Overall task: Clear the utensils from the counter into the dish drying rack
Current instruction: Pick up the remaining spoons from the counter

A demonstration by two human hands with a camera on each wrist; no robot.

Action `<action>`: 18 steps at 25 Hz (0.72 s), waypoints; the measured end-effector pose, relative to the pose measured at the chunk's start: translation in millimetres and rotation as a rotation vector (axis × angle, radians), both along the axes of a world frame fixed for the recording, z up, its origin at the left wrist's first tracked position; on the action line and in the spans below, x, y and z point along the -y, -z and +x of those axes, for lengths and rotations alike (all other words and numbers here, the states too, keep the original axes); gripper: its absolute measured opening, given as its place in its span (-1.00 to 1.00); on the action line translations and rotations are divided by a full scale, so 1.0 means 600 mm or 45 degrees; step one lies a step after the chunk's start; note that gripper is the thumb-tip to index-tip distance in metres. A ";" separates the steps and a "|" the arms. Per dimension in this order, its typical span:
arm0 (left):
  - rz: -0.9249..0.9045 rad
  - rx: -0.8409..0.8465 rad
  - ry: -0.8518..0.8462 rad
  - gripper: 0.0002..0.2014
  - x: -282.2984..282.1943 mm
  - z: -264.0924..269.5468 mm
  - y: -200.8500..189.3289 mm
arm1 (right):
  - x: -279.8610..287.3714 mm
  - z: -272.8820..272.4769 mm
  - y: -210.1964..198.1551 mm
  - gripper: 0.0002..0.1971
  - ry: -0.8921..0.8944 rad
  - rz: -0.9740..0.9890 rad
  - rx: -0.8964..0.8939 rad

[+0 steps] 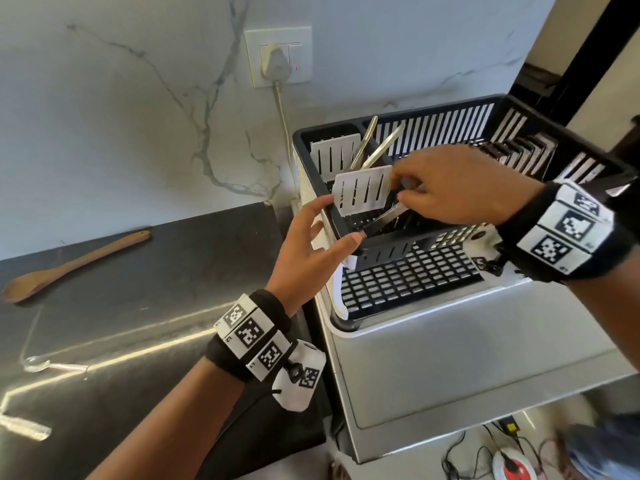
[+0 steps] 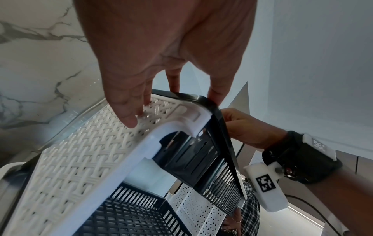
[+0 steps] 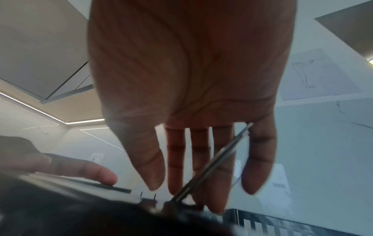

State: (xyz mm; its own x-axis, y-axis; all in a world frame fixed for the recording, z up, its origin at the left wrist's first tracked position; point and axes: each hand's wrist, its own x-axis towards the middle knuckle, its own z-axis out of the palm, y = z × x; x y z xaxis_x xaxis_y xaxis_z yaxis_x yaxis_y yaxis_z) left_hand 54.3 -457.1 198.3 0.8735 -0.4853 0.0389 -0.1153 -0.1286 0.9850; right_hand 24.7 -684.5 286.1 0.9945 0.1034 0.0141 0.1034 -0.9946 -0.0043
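The left hand (image 1: 304,251), fingers spread, rests on the dish drying rack (image 1: 450,133) rim. The right hand (image 1: 460,185), fingers loosely extended, touches a metal utensil (image 1: 384,216) slanting inside the cutlery compartment, its end toward the near-left rim. A wooden spoon (image 1: 69,265) lies on the bench (image 1: 138,323).

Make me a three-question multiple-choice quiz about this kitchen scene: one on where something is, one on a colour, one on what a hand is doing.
1. Where does the wooden spoon lie?
A. in the rack
B. on the dark counter
C. on the floor

2. What colour is the dish drying rack rim?
A. black
B. red
C. green

3. What is the left hand doing?
A. gripping the spoon
B. hanging idle
C. touching the rack's corner

Answers: 1 B, it lies far left on the counter. 2 A, the slatted walls are black. 3 C, its fingers meet the rack's edge while the right hand lowers a metal utensil.
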 end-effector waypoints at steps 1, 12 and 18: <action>-0.005 -0.001 0.002 -0.37 0.000 -0.001 0.001 | -0.001 0.004 0.000 -0.74 0.009 -0.016 0.017; 0.244 0.092 -0.023 -0.67 -0.161 0.010 0.076 | -0.233 0.011 0.009 -0.70 -0.237 0.184 0.299; 0.790 0.290 -0.378 -0.59 -0.541 -0.008 0.213 | -0.572 0.056 0.208 -0.71 -0.529 0.220 -0.167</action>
State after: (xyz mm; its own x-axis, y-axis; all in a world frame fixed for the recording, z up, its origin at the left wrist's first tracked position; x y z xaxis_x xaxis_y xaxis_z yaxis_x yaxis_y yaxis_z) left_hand 49.5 -132.6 70.3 0.9748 -0.2209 0.0296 -0.1823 -0.7138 0.6763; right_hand 58.1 -341.6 161.3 0.8639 0.5004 -0.0572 0.4802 -0.8526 -0.2060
